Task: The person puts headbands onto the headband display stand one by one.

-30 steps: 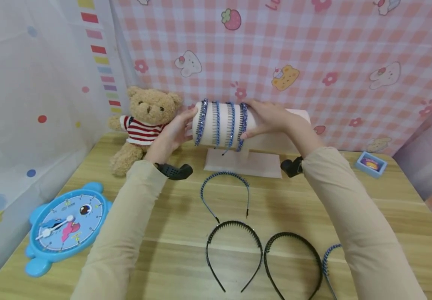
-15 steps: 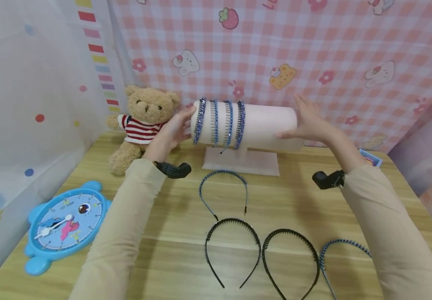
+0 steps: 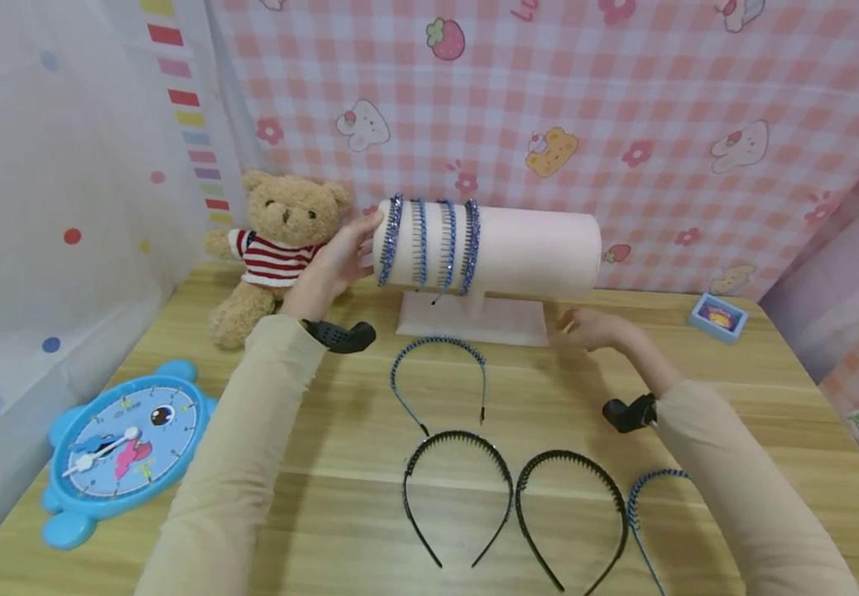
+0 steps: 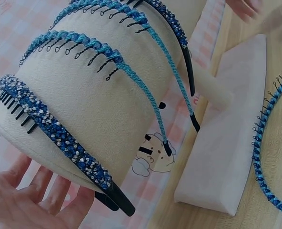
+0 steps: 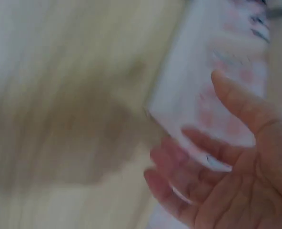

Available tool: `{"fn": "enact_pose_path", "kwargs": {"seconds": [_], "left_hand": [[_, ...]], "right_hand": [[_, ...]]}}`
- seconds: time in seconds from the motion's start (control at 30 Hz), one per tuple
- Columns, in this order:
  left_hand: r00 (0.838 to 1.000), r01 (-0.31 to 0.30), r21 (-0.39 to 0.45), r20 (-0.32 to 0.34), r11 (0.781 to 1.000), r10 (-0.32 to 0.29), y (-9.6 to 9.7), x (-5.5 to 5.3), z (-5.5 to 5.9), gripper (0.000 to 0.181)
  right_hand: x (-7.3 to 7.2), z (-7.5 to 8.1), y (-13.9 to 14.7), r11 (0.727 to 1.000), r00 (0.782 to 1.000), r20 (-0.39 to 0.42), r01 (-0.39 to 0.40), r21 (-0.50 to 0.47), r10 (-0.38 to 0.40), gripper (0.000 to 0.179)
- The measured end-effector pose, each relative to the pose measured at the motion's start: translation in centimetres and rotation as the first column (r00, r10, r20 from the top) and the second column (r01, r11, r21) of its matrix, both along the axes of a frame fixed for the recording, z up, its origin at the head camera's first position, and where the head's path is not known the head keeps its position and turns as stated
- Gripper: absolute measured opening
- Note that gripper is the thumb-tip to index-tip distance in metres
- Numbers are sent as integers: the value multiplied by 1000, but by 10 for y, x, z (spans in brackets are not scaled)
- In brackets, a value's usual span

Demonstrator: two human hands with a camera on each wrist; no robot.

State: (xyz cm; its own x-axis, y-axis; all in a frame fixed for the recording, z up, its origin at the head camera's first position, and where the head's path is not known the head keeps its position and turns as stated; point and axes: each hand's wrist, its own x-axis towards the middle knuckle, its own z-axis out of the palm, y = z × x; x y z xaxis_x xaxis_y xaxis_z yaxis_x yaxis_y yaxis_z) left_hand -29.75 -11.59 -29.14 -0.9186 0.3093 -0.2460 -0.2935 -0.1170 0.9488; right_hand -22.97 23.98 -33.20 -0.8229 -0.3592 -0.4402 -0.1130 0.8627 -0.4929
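Observation:
A pale padded headband stand (image 3: 537, 248) lies across the back of the table, its roll raised above a flat base (image 3: 515, 323). Several headbands circle its left half: a glittery dark-blue headband (image 4: 60, 133) at the very end, blue braided ones such as this braided headband (image 4: 141, 88), and another glittery headband (image 3: 472, 244). My left hand (image 3: 336, 257) touches the roll's left end, fingers fairly straight against it. Just beyond the base's right corner, my right hand (image 3: 592, 328) hovers with loosely bent fingers and nothing in them; its wrist view is blurred.
On the table lie a blue headband (image 3: 437, 339), two black headbands (image 3: 459, 435) (image 3: 571, 455) and another blue headband (image 3: 634, 505), partly behind the right sleeve. A teddy bear (image 3: 280, 236), a toy clock (image 3: 127, 451) and a small blue box (image 3: 718, 318) stand around.
My right hand has left the glittery headband, slid right past the roll's end, then dropped beside the base. The left hand stays at the roll's left end.

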Motion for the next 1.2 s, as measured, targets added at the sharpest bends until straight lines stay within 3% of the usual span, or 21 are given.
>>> {"fn": "enact_pose_path", "kwargs": {"seconds": [0.1, 0.23, 0.47, 0.57, 0.67, 0.8, 0.97, 1.1, 1.2], "left_hand": [[1000, -3, 5, 7, 1000, 3, 0, -1, -2, 67], [1000, -20, 10, 15, 1000, 20, 2, -1, -3, 67], [1000, -21, 27, 2, 999, 21, 5, 0, -4, 61], [1000, -11, 19, -7, 1000, 11, 6, -1, -3, 61], [1000, -10, 20, -6, 1000, 10, 6, -1, -2, 60], [1000, -18, 34, 0, 999, 18, 4, -3, 0, 60], [1000, -28, 23, 7, 999, 28, 1, -2, 2, 62], [999, -40, 18, 14, 999, 39, 1, -1, 1, 61], [999, -36, 18, 15, 999, 36, 1, -1, 0, 60]], "right_hand": [[-1, -16, -26, 995, 994, -41, -101, -10, 101, 46], [-2, -31, -65, 987, 977, -136, -163, 3, 162, 41], [-2, -45, -104, 999, 981, -194, -9, 54, 19, 35], [-3, -44, -105, 999, 995, -93, 46, -26, -48, 32], [-4, -38, -102, 984, 992, 51, 119, -134, -114, 32], [-6, -28, -92, 933, 965, 205, 220, -284, -165, 31], [-7, -21, -74, 858, 912, 384, 308, -412, -144, 41], [0, -14, -54, 819, 878, 463, 351, -453, -120, 49], [13, -5, -35, 791, 868, 480, 381, -478, -128, 50]]}}
